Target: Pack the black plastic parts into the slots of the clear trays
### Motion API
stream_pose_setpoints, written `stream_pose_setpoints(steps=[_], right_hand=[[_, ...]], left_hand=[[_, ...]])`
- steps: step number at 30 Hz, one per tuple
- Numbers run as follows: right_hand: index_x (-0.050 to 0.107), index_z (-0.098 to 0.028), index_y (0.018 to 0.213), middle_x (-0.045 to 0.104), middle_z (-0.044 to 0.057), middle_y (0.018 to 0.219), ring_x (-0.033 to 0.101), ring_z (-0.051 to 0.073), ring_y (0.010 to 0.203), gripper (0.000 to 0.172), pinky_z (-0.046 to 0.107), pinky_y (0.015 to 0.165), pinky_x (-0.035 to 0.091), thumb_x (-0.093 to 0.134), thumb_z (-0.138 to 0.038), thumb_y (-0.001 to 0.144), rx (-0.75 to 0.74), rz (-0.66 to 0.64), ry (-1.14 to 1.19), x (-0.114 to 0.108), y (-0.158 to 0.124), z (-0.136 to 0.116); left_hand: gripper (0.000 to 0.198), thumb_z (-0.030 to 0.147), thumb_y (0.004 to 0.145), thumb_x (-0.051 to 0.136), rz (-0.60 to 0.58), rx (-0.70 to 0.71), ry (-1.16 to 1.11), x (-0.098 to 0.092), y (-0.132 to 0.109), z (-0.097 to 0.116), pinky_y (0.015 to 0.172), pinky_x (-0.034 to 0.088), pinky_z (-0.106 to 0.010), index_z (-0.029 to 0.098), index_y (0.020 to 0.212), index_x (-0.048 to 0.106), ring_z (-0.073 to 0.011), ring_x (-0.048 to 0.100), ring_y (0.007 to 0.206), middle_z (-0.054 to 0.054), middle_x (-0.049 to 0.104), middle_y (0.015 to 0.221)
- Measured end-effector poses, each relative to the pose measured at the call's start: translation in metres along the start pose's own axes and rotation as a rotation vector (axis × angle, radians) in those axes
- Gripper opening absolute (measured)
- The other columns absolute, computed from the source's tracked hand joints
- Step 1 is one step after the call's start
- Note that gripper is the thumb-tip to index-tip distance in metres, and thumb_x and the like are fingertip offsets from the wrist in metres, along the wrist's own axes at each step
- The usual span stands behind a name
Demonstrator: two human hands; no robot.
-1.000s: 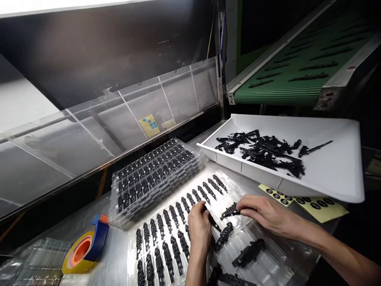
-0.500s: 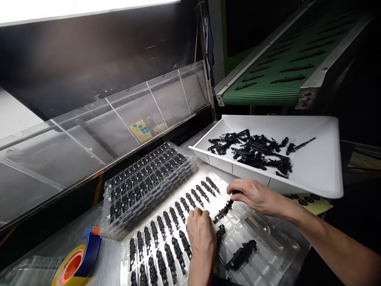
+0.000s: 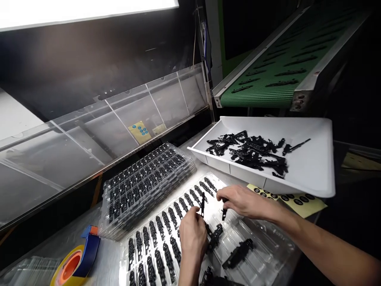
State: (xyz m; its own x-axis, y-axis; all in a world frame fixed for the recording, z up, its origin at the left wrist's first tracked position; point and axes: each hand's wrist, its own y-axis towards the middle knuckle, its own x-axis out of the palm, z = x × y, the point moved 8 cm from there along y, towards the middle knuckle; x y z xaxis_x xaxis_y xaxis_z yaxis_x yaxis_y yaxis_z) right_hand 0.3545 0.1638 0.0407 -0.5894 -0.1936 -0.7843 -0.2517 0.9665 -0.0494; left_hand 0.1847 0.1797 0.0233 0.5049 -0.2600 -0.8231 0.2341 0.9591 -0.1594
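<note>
A clear blister tray (image 3: pixel 238 238) lies under both hands; its pockets beyond and to the left of the fingers each hold one black part, while the pockets nearer the wrists on the right side are mostly bare, with one larger black piece (image 3: pixel 238 254) lying loose across them. Beyond the left fingertips sits a stack of filled trays (image 3: pixel 143 182), every pocket showing a black part. Past the right fingers a white bin (image 3: pixel 312 167) is tilted toward the person, with a heap of loose parts (image 3: pixel 250 151) at its middle. The left hand (image 3: pixel 192 234) pinches a part (image 3: pixel 203 203) at its fingertips, holding it upright just above the tray's filled row. The right hand (image 3: pixel 242 202) is closed around another part (image 3: pixel 224 212), which hangs down from under its fingers, near the first but apart from it. Both parts are small, narrow, matte-black strips; finer detail is too small to tell. A tape roll (image 3: pixel 74 264) lies well left of the left hand.
</note>
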Motion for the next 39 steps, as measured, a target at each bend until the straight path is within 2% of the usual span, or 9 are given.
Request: stream_pose_setpoints(steps=[4,8,11,15,22,25,30,33,39], right_hand=[[0.064,-0.019,0.104,0.067,0.006,0.101,0.061,0.024,0.094,0.022,0.036,0.078,0.048,0.061,-0.018,0.082,-0.095,-0.034,-0.025,0.032,0.032,-0.001],[0.061,-0.016,0.115,0.063,0.008,0.110,0.060,0.022,0.093,0.034,0.036,0.081,0.049,0.062,-0.014,0.081,-0.166,0.008,-0.047,0.048,0.044,0.000],[0.064,-0.015,0.107,0.066,0.008,0.099,0.058,0.023,0.094,0.024,0.039,0.084,0.046,0.064,-0.020,0.084,-0.200,0.035,-0.073,0.047,0.037,0.001],[0.066,-0.016,0.106,0.066,0.008,0.103,0.054,0.024,0.099,0.021,0.042,0.089,0.041,0.063,-0.023,0.086,-0.257,0.036,-0.102,0.044,0.015,-0.009],[0.066,-0.022,0.089,0.059,0.002,0.086,0.050,0.020,0.083,0.004,0.032,0.069,0.036,0.063,-0.023,0.087,-0.350,-0.142,-0.276,0.064,-0.024,-0.042],[0.062,-0.019,0.080,0.058,0.003,0.083,0.048,0.017,0.078,0.018,0.031,0.066,0.035,0.050,-0.018,0.093,-0.395,-0.127,-0.342,0.062,-0.025,-0.050],[0.058,-0.019,0.084,0.059,0.002,0.092,0.049,0.017,0.082,0.003,0.030,0.069,0.036,0.061,-0.018,0.086,-0.451,-0.135,-0.263,0.063,-0.023,-0.052],[0.055,-0.019,0.085,0.058,0.002,0.086,0.048,0.018,0.082,0.007,0.031,0.070,0.037,0.054,-0.013,0.088,-0.449,-0.117,-0.170,0.059,-0.027,-0.046],[0.053,-0.019,0.084,0.059,0.004,0.088,0.054,0.017,0.079,0.021,0.032,0.070,0.044,0.043,-0.032,0.097,-0.233,-0.085,0.159,0.005,-0.043,-0.017]], left_hand=[[0.039,0.019,0.087,0.038,-0.003,-0.116,-0.212,0.000,-0.015,-0.022,0.053,0.042,-0.022,0.019,0.125,0.049,-0.0132,0.057,0.062,-0.002,0.065,0.084],[0.041,0.019,0.085,0.042,0.007,-0.201,-0.444,0.011,-0.023,-0.033,0.051,0.036,-0.022,0.021,0.126,0.047,-0.0112,0.049,0.058,0.001,0.059,0.079],[0.040,0.018,0.084,0.043,0.035,-0.212,-0.472,0.011,-0.024,-0.036,0.051,0.034,-0.022,0.020,0.124,0.049,-0.0107,0.046,0.055,0.002,0.057,0.077],[0.040,0.019,0.084,0.042,0.064,-0.187,-0.468,0.006,-0.026,-0.037,0.052,0.033,-0.022,0.019,0.123,0.051,-0.0108,0.045,0.055,0.002,0.057,0.074],[0.039,0.020,0.082,0.045,0.066,-0.184,-0.510,0.011,-0.031,-0.044,0.054,0.035,-0.022,0.020,0.121,0.051,-0.0112,0.047,0.057,0.003,0.055,0.073],[0.040,0.021,0.082,0.044,0.032,-0.206,-0.498,0.014,-0.034,-0.045,0.053,0.035,-0.022,0.021,0.122,0.051,-0.0114,0.047,0.057,0.003,0.056,0.073],[0.036,0.016,0.081,0.045,0.007,-0.165,-0.418,0.014,-0.037,-0.035,0.058,0.037,-0.022,0.021,0.115,0.057,-0.0117,0.050,0.060,0.003,0.058,0.072],[0.037,0.013,0.081,0.045,-0.022,-0.171,-0.375,0.021,-0.037,-0.030,0.062,0.039,-0.021,0.020,0.115,0.057,-0.0126,0.054,0.066,0.002,0.059,0.073],[0.041,0.005,0.075,0.048,-0.092,-0.210,-0.317,0.038,-0.035,-0.016,0.060,0.038,-0.024,0.014,0.115,0.053,-0.0150,0.059,0.066,0.000,0.063,0.068]])
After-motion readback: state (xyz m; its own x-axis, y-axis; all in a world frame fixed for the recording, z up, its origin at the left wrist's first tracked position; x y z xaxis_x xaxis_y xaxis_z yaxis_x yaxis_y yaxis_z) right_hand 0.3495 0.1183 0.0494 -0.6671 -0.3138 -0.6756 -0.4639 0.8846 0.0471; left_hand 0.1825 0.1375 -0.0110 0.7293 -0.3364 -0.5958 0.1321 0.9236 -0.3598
